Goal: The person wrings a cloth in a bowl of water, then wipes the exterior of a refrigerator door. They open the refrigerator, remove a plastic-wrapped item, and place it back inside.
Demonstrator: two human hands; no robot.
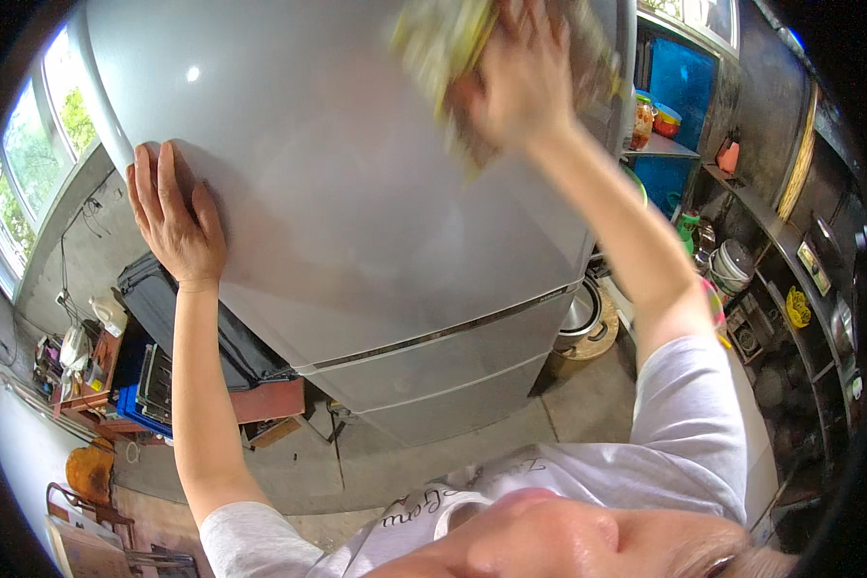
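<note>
A tall grey refrigerator (376, 217) with several door sections fills the middle of the view. Against the left side of its upper door lies my left hand (180, 217), flat, with its fingers pointing up along the edge and nothing held. Near the top right of the same door, my right hand (524, 87) presses on a yellowish-green cloth (441, 50). Motion blurs both this hand and the cloth, which spreads out on either side of the fingers; whether the fingers grip it or only lie over it is hard to see.
Left of the refrigerator, a black case (188, 325) leans by a wooden table (101, 368) with jugs and cables. To the right are shelves (665, 148) with jars and bowls, stacked buckets (731, 267) and a pot (581, 307) on a round wooden board (592, 343).
</note>
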